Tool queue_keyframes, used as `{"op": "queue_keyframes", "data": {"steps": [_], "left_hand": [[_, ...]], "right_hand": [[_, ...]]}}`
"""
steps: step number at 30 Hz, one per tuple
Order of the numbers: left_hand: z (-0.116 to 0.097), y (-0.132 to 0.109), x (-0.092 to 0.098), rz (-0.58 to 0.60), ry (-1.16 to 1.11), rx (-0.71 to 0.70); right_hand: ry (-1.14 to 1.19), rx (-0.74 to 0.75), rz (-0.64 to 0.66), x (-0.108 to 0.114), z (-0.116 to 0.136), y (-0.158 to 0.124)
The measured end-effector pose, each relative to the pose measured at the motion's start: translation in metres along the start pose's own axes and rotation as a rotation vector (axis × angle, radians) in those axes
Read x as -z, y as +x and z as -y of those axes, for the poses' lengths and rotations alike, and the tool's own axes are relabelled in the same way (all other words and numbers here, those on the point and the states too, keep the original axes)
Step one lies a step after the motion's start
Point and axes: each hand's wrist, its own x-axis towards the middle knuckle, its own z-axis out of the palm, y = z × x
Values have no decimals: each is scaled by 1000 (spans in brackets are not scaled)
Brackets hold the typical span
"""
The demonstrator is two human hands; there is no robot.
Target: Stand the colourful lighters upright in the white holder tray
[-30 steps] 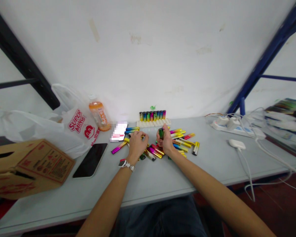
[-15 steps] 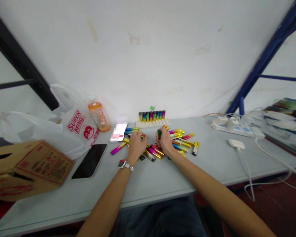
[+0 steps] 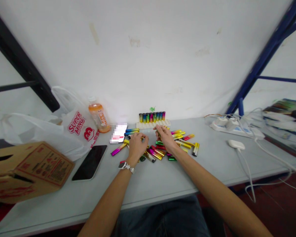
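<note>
On the grey table (image 3: 160, 181), lying loose between and around both hands: a heap of shiny tubes (image 3: 155, 152), partly hidden under the fingers, some with dark ends. Probably light and stiff, with a metallic skin likely slick enough to slip or slide against neighbours; not obviously fragile, though perhaps easy to scratch. Best taken around mid-body, across the width, between thumb and fingertips. Over the left side of the heap, left hand (image 3: 137, 145), fingers bent and narrow; impossible to tell whether gripping a tube. Opposite, over the right side, right hand (image 3: 165, 138), fingers curled in, palm hidden; contents likewise impossible to tell. Farther back, near the wall (image 3: 153, 72), standing side by side in a white tray (image 3: 145, 125): a row of upright tubes (image 3: 151, 117), probably best pinched by the exposed upper part.
</note>
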Motion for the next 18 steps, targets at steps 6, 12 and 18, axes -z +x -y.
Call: {"op": "queue_keyframes", "data": {"steps": [6,12,18], "left_hand": [[1,0,-1,18,-19,-2],[1,1,-2,33,-28,5],[1,0,-1,27,-40,4]], "right_hand": [[-421,227,-114,32,3,36],[-761,312,5,58,7,103],[-921,381,72,62,2,143]]}}
